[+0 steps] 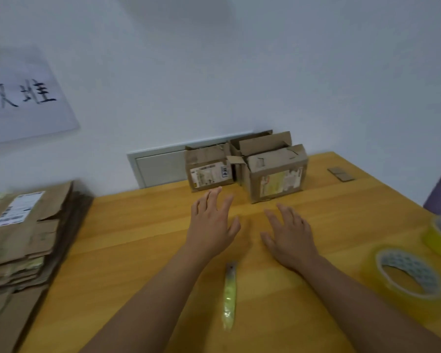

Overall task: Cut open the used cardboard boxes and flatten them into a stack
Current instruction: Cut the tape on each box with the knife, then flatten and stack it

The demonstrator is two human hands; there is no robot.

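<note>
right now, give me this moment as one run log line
left hand: open, empty | right hand: open, empty | both reaching toward boxes | cutter: on table, untouched | flattened stack: left

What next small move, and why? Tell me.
Probably reach forward and pull the nearer box toward you. Both the left hand and right hand are open and empty, short of the boxes; the cutter lies unused on the table.

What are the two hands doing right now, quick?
Left hand: open, fingers spread, holding nothing, over the table.
Right hand: open, fingers spread, holding nothing, over the table.
</note>
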